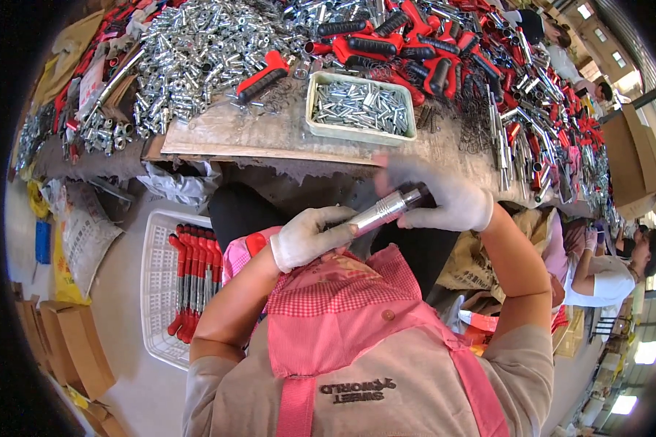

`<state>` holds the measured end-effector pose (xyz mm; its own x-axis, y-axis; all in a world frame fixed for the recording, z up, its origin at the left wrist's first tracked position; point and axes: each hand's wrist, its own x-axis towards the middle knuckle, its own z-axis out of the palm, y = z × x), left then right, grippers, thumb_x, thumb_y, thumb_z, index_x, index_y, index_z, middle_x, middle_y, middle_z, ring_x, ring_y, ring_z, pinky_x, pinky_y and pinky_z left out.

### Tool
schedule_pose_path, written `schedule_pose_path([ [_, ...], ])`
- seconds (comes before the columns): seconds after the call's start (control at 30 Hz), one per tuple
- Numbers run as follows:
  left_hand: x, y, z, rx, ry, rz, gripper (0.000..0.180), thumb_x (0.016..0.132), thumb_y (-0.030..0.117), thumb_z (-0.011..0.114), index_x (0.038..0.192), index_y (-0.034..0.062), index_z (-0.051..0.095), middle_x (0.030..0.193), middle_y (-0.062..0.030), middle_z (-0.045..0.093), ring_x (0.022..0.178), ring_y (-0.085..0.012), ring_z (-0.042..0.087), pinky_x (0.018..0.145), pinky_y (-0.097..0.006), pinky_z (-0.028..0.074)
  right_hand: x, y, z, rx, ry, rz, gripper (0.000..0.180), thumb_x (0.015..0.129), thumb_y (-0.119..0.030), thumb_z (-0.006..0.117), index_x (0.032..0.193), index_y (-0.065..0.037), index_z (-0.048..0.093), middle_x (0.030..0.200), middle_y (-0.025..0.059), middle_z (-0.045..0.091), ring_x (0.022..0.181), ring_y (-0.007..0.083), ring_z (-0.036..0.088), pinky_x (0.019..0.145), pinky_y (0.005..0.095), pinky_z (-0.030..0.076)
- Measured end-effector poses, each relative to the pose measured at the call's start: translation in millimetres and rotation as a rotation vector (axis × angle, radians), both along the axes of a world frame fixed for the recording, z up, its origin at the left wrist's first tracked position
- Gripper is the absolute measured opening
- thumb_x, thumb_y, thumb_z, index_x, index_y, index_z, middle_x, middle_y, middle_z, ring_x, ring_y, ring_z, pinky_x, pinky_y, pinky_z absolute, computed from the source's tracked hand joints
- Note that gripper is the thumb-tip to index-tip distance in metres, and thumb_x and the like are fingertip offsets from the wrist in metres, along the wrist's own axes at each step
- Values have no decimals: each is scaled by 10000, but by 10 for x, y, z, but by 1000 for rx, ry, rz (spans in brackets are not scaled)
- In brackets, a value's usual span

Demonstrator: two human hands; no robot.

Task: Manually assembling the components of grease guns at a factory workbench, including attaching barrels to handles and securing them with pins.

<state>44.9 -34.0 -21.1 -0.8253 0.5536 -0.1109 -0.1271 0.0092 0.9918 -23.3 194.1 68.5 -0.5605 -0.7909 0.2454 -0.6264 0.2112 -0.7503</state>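
A silver metal tube with a black end slants up to the right above my lap. My left hand, in a whitish work glove, is closed round its lower part. A red rounded piece shows beside my left wrist; whether it joins the tube is hidden. My gloved right hand is at the black end, thumb below and fingers stretched out above, their tips smeared by motion. I cannot tell how firmly it touches the end.
On the table ahead stand a tray of small metal pins, a heap of metal fittings, red-and-black handles and dark springs. A white basket at left holds red-ended tools. Another person sits at right.
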Motion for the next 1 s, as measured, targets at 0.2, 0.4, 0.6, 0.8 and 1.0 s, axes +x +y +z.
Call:
schedule_pose_path([
  [0.2,24,10,78,72,-198,-45,361,908,275,557,1131,-8,587,788,-26,588,659,-87,518,599,-256,445,46,-25,-169,-173,-338,-211,426,863,-189,591,1228,5,490,912,101,599,897,189,577,807,322,448],
  [0.4,-25,176,5,-486,610,370,332,817,239,643,1088,51,603,880,-170,633,771,-315,637,711,-339,507,147,-625,-701,-1253,-1064,-388,295,947,-334,454,996,-48,504,634,24,470,603,170,457,728,347,425],
  [0.6,-83,-59,337,410,187,750,249,960,261,409,1065,41,457,718,-58,545,594,-134,529,560,-262,444,543,-524,-925,-130,-190,83,983,672,-138,752,1428,2,139,1358,198,397,1255,250,411,1024,340,341],
  [0.8,-500,-807,-57,1087,-259,1024,265,882,116,528,1114,1,475,687,-14,453,641,-168,501,716,-322,495,772,-30,-627,13,-86,-137,566,687,-180,744,1173,12,526,970,213,631,881,331,643,772,355,502],
  [1.0,-394,-337,-538,987,-607,1238,174,869,133,531,1008,53,463,645,-25,409,584,-180,478,794,-419,516,866,123,-764,-24,-398,-328,495,731,-225,732,1109,35,546,921,222,641,871,315,658,759,344,510],
])
